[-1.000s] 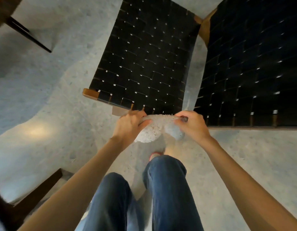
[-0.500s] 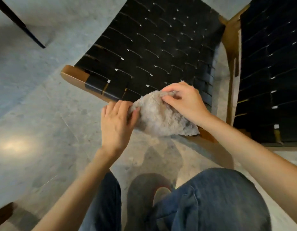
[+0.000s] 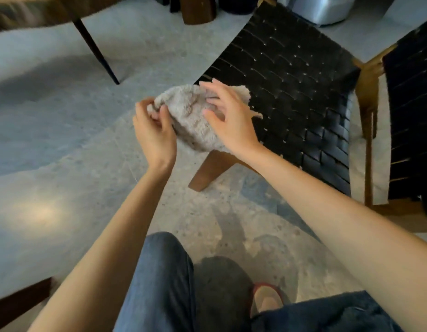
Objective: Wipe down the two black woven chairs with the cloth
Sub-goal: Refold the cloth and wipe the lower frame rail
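A fluffy beige cloth is held up, bunched, over the front corner of the nearer black woven chair. The left hand pinches its left edge, thumb against curled fingers. The right hand lies on top, fingers spread and straight, seemingly just touching. The second chair is cut off at the right, its weave dark and blurred.
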Demonstrator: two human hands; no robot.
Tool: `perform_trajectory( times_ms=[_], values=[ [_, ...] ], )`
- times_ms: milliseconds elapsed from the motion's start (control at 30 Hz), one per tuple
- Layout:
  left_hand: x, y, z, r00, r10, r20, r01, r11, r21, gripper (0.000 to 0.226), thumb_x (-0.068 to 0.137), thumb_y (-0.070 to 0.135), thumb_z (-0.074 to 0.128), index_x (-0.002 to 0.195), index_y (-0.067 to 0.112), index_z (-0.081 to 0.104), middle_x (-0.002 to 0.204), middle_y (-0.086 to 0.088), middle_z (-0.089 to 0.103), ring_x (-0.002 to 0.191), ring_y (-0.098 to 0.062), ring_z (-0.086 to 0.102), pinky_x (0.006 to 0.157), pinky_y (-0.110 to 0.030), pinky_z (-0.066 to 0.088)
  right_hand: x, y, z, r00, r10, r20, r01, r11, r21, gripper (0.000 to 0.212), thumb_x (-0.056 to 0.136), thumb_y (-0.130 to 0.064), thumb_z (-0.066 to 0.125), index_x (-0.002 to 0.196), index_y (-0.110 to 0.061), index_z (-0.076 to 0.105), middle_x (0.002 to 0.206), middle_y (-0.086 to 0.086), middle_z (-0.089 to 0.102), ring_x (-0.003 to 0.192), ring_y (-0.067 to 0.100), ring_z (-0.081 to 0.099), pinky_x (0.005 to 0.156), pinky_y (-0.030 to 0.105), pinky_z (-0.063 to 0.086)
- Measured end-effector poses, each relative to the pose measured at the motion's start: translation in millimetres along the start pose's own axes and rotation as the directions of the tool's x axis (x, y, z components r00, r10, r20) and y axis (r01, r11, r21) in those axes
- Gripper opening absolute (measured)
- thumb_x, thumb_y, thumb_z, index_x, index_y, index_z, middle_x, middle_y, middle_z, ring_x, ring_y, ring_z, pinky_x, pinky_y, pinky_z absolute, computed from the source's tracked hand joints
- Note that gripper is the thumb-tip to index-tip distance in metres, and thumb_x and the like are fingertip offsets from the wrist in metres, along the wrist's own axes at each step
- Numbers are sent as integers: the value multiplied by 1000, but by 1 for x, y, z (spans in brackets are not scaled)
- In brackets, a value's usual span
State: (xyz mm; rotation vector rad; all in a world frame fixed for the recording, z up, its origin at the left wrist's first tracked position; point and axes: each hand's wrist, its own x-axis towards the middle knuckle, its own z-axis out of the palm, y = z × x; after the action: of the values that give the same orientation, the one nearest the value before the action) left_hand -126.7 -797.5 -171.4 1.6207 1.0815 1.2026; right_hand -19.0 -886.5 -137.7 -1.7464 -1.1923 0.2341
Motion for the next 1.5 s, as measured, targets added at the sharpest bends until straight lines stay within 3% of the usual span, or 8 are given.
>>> perform_trajectory(
  times_ms=[200, 467, 633, 700, 833, 967, 1133, 1500],
  values=[
    [-8, 0, 17, 964, 2, 264, 31, 992, -122, 54, 99, 24, 50, 148, 18, 28, 134, 13, 32, 117, 18, 31, 99, -4, 26, -12, 20, 11, 978, -48, 201, 156, 811, -563, 62, 99, -30, 46, 153, -24, 17, 160, -1, 17, 147, 16, 14, 120, 41, 13],
    [-48, -2, 37, 986, -159, -45, 144, 959, -245, 38, 92, 11, 59, 126, 4, 44, 119, -6, 50, 112, -26, 49, 95, -44, 44, -35, 19, 4, 991, -134, -17, 102, 827, -553, 30, 92, -19, 60, 121, -15, 57, 122, 0, 57, 108, 22, 47, 95, 32, 40],
    [-78, 2, 52, 950, -299, 88, 306, 838, -451, 33, 93, 11, 58, 120, 11, 39, 123, -14, 53, 110, -27, 59, 92, -39, 52, -50, 19, -16, 995, -71, -65, 32, 881, -472, 5, 90, -10, 59, 95, -9, 58, 100, -1, 55, 100, 17, 48, 81, 26, 44],
    [-87, 5, 53, 958, -263, 110, 285, 853, -437, 39, 91, 9, 60, 124, 7, 39, 126, -13, 50, 114, -23, 56, 91, -27, 52, -60, 21, -28, 998, -19, -68, -15, 888, -460, 4, 90, -10, 60, 92, -10, 57, 97, -4, 53, 94, 9, 48, 76, 21, 43],
    [-108, 6, 61, 979, -186, 89, 203, 943, -263, 43, 86, 10, 68, 120, 1, 43, 119, -9, 39, 108, -17, 49, 93, -38, 49, -88, 31, -52, 992, 60, -114, -104, 895, -434, 8, 87, -9, 65, 87, -13, 58, 92, -10, 48, 80, 1, 45, 67, 7, 35],
    [-137, 6, 75, 960, -259, 110, 274, 948, -163, 35, 81, 13, 73, 102, 3, 46, 104, -5, 38, 98, -23, 47, 90, -40, 44, -116, 43, -65, 976, 115, -187, -193, 855, -482, 14, 86, -9, 64, 92, -19, 56, 96, -13, 46, 85, 3, 50, 72, 12, 39],
    [-168, 7, 91, 908, -331, 257, 380, 909, -171, 34, 81, 11, 73, 93, 11, 41, 100, 0, 35, 83, -1, 35, 78, -11, 39, -145, 52, -81, 958, 147, -244, -255, 827, -501, 46, 87, -2, 60, 124, -29, 54, 120, -6, 51, 103, 6, 51, 86, 16, 43],
    [-244, 8, 137, 704, -422, 571, 520, 854, -9, 43, 73, 10, 81, 95, 11, 44, 106, -2, 34, 96, -19, 50, 89, -30, 51, -244, 94, -124, 832, 242, -500, -509, 691, -513, 51, 89, 2, 57, 133, -24, 55, 99, 8, 50, 88, 20, 52, 81, 31, 49]
  ],
)
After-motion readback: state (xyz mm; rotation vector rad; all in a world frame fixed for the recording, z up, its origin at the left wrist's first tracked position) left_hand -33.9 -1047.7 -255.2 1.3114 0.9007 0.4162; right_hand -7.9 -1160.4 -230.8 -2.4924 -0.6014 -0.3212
